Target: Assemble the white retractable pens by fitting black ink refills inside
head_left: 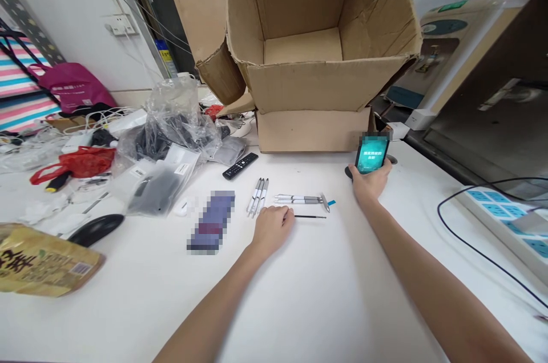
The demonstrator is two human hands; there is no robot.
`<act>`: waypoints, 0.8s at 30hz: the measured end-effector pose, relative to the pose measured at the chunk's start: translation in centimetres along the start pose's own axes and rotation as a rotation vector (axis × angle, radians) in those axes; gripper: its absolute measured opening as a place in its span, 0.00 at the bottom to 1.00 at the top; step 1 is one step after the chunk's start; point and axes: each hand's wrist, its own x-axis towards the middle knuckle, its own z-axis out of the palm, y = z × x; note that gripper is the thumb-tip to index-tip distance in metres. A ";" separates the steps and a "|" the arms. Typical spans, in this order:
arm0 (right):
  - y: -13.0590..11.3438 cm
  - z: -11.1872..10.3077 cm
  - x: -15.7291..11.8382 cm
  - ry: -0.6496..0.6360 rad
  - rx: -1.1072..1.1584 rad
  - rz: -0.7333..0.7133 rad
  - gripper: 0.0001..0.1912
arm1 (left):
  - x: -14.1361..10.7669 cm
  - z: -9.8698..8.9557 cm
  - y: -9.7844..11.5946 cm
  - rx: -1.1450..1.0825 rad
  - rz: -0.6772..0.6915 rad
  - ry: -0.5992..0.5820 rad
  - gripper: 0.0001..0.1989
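My right hand (371, 181) is wrapped round a black phone (371, 153) with a lit teal screen, held up at the right of the table. Low on the white tabletop, my left hand (274, 229) is closed, with a thin dark pen refill (310, 216) sticking out to its right; its fingertips are partly hidden. Just beyond that hand several white-and-grey pens (258, 196) lie side by side. More pens (297, 199) lie crosswise to the right, touching or close to a short silver pen part (325, 202) and a small blue piece (331, 203).
A large open cardboard box (314, 130) stands at the back. Left of the pens are a pixelated purple item (213, 221), a black remote (240, 166), plastic bags (158, 186) and a yellow package (43, 260). A white-and-blue power strip (500, 212) with a black cable lies right.
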 end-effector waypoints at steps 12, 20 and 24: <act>-0.3 -0.2 -0.4 0.041 0.015 0.001 0.50 | 0.1 0.3 -0.1 0.010 0.019 0.000 0.20; 0.0 -0.3 -0.2 0.006 -0.007 -0.014 0.47 | 0.1 0.4 -0.3 0.026 0.029 0.004 0.20; 0.0 -0.2 -0.1 0.026 -0.031 0.000 0.47 | 0.1 0.3 -0.2 0.029 0.027 0.000 0.20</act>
